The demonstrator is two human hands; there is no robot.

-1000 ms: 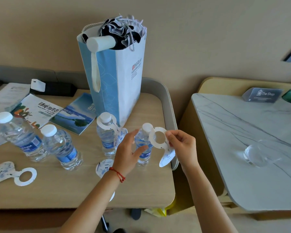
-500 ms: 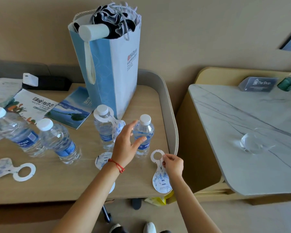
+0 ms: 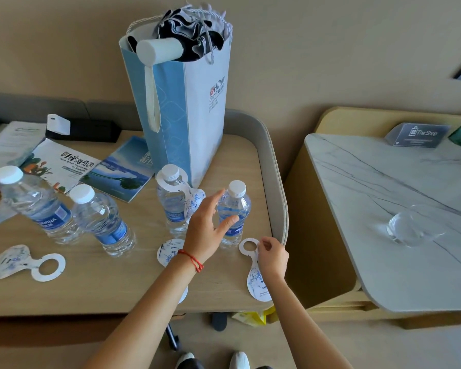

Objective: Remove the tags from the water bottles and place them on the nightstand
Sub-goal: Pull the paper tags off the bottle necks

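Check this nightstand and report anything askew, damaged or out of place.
The tag the right hand pinches overhangs the nightstand front edge. The far-left tag looks crumpled. One bottle still wears a tag on its neck. Nothing is spilled.

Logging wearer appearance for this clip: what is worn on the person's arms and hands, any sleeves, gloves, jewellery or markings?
Both forearms are bare, with no sleeves in view and no gloves. The left hand has a thin red cord bracelet at the wrist, seemingly looped in two strands. The right hand and its wrist carry nothing visible: no watch, ring or band. No markings show on either arm.
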